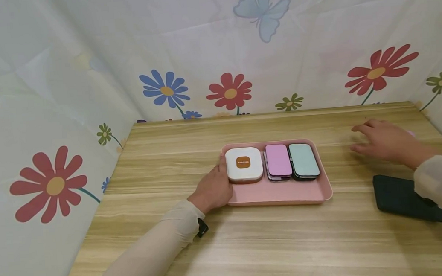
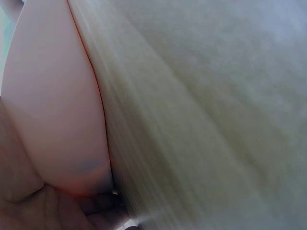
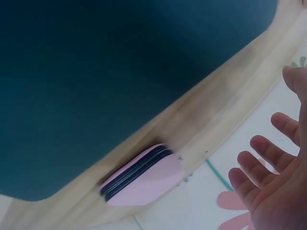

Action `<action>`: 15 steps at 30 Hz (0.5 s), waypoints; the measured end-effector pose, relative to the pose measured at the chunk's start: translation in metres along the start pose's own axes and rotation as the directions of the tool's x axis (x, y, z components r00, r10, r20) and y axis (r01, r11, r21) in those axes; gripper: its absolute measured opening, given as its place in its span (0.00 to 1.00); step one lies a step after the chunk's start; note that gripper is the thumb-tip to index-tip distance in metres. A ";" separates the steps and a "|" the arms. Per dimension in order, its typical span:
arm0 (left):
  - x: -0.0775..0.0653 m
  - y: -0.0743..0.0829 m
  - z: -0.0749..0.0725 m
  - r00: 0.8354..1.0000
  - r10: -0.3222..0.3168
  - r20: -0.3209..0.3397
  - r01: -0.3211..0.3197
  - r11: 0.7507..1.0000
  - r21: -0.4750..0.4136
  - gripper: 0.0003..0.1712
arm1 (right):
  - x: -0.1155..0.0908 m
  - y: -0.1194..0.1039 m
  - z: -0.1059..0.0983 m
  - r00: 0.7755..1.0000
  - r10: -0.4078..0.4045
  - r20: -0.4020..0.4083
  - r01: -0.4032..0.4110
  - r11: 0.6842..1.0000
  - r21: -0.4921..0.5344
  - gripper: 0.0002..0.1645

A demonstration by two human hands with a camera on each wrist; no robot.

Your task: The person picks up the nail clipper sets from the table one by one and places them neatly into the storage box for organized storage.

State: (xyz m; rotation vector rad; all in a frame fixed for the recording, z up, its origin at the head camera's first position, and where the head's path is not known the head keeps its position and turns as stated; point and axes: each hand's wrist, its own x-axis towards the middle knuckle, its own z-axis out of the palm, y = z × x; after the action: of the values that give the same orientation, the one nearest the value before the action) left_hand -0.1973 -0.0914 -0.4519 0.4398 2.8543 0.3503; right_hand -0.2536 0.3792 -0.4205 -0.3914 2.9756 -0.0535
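Observation:
A pink tray (image 1: 279,194) lies on the table. In it, left to right, are a white square case (image 1: 243,166) with an orange-brown label, a lilac case (image 1: 278,160) and a mint-green case (image 1: 304,161). My left hand (image 1: 213,185) touches the tray's left wall; the left wrist view shows the wall (image 2: 57,105) close up against the palm, the fingers partly hidden. At the right, my right hand (image 1: 386,141) hovers with spread fingers, holding nothing. Near it are a dark flat case (image 1: 402,196), partly behind the sleeve, and a pink-and-black case (image 3: 144,179).
The wooden table (image 1: 161,159) meets a white cloth backdrop (image 1: 198,37) printed with flowers and a butterfly at its back and left. A black band (image 1: 202,228) sits on my left wrist.

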 end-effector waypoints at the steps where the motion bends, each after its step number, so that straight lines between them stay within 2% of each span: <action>1: 0.000 0.000 0.000 1.000 -0.001 0.002 0.001 1.000 0.000 0.44 | -0.001 0.003 0.001 1.000 0.005 -0.003 -0.005 1.000 -0.003 0.47; 15: 0.000 0.000 0.000 1.000 0.001 0.001 -0.001 1.000 0.004 0.45 | -0.014 0.029 0.007 0.998 0.063 0.013 -0.063 0.998 -0.015 0.48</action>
State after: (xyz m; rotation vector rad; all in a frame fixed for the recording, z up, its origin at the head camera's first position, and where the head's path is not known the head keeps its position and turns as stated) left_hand -0.1974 -0.0914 -0.4522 0.4423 2.8541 0.3448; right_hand -0.2468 0.4107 -0.4275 -0.2982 2.9745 -0.0226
